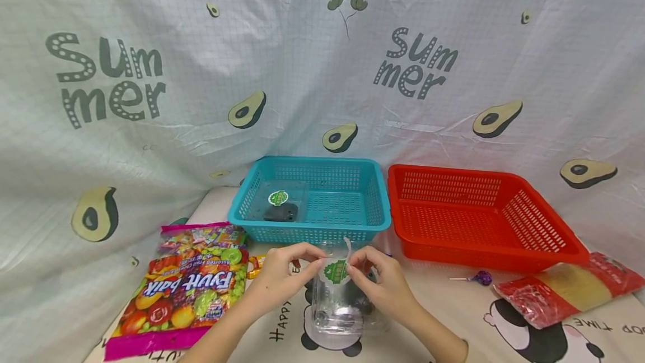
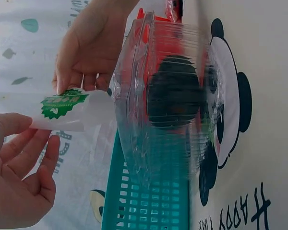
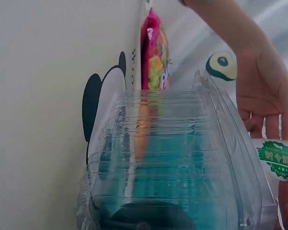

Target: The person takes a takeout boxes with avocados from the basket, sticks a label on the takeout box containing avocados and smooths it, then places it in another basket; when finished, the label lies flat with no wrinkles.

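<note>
Both your left hand [image 1: 282, 273] and right hand [image 1: 378, 282] pinch the green sticker [image 1: 336, 271] atop the clear clamshell box [image 1: 335, 310] on the surface; uneven pulling likely tears it or tips the box.

A pale gridded cloth [image 1: 302, 71] printed with avocados and "Summer" hangs as a backdrop, creased and evenly lit. The worktop [image 1: 554, 340] wears a cream cover with panda drawings.
</note>
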A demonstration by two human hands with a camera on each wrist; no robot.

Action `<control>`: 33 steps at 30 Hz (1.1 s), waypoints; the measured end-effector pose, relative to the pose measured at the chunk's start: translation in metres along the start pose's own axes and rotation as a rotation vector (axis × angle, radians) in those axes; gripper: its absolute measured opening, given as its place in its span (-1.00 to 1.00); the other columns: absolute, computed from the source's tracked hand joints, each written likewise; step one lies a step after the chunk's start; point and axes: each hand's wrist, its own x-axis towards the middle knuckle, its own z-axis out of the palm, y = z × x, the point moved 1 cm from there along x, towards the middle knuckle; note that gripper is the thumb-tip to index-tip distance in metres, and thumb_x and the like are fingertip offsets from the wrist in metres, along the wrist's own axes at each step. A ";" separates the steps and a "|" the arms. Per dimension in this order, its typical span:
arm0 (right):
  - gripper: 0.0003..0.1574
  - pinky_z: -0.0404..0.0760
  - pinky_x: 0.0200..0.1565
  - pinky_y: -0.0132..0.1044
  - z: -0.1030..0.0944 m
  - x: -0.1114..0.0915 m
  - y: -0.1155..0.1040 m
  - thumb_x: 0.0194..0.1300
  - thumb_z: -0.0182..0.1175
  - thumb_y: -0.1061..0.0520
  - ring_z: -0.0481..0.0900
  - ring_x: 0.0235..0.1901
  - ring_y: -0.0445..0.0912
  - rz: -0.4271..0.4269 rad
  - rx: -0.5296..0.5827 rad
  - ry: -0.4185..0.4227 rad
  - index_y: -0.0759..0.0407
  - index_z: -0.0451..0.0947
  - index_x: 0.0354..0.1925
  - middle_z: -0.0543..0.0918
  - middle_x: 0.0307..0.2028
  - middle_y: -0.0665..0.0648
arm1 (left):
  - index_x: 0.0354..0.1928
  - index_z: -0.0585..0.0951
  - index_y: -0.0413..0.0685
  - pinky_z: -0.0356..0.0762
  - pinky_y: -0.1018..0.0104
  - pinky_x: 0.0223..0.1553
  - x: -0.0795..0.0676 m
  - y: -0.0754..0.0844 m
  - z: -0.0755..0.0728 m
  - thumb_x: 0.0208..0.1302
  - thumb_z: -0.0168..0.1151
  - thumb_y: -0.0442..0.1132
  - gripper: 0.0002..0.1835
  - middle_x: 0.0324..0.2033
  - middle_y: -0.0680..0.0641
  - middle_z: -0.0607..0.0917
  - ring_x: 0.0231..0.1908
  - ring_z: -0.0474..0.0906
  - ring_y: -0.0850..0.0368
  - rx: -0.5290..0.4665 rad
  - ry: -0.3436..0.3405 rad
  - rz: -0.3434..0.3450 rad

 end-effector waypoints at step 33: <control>-0.96 0.43 -0.20 -0.45 0.006 -0.001 -0.008 0.19 0.12 0.20 0.43 -0.25 -0.20 -0.310 -0.138 0.005 0.10 0.43 -0.36 0.54 -0.30 -0.06 | -0.41 0.57 0.06 0.47 0.41 -0.46 -0.010 0.000 -0.003 0.16 0.17 -0.17 -0.95 -0.52 0.14 0.63 -0.45 0.57 0.29 -0.090 0.004 -0.162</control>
